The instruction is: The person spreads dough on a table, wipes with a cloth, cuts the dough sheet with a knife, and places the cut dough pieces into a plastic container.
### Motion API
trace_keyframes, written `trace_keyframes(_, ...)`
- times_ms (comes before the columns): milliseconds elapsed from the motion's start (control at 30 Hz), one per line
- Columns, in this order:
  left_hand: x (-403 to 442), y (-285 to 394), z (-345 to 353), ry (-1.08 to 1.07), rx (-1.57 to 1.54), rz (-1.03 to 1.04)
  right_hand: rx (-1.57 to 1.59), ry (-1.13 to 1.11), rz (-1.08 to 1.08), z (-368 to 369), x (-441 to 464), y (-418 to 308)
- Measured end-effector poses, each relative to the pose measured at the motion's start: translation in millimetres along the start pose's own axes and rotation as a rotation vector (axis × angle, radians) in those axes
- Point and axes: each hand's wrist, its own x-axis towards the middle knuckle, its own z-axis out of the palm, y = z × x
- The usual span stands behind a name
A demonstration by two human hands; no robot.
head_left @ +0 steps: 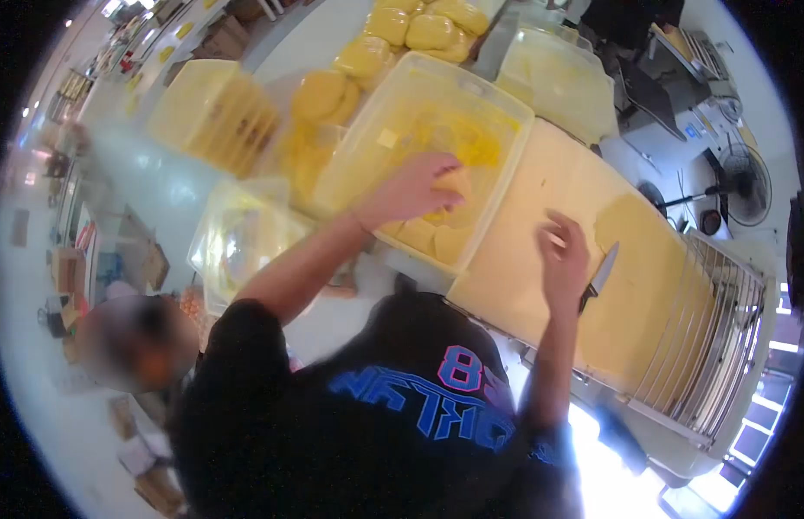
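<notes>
My left hand (pixel 417 188) is inside a translucent plastic tub (pixel 484 240), its thumb and fingers curved around a pale yellow dough piece (pixel 455 181). Similar pale pieces lie at the tub's near end, and a small pale square (pixel 387 138) shows near its left wall. Deeper yellow smears cover part of the bottom. Over the pale cutting board (pixel 527 203) hovers my right hand (pixel 564 245), fingers loosely bent and apart, with nothing seen in it. Just right of that hand lies a knife (pixel 603 272) with a dark handle.
Plastic-wrapped yellow dough lumps (pixel 432 30) are piled beyond the tub. Left stands a ridged translucent crate (pixel 213 112); clear plastic containers (pixel 242 238) sit nearer. Another tub (pixel 558 76) is at the back. A metal rack (pixel 696 337) borders the board; a fan (pixel 746 183) stands farther right.
</notes>
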Motion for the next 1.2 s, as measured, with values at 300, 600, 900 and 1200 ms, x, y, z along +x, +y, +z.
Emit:
trace_keyframes(300,-47.7,-93.0,-71.1,-0.181,0.557,-0.185,-0.754,0.41,0.322,-71.3,-47.0,142.2)
trace_keyframes(600,-52.6,-90.5,-50.7,-0.055,0.644,-0.178,-0.664,0.508,0.298,-94.8,-36.6,183.7)
trace_keyframes(900,-46.5,-101.8,-44.7,-0.082,0.681,-0.191,-0.409,0.455,0.475,-130.0,-18.7,188.7)
trace_keyframes(1200,4.7,28.6,18.1,0.496,0.421,0.1,-0.679,0.253,0.235,-168.6,118.9,210.1)
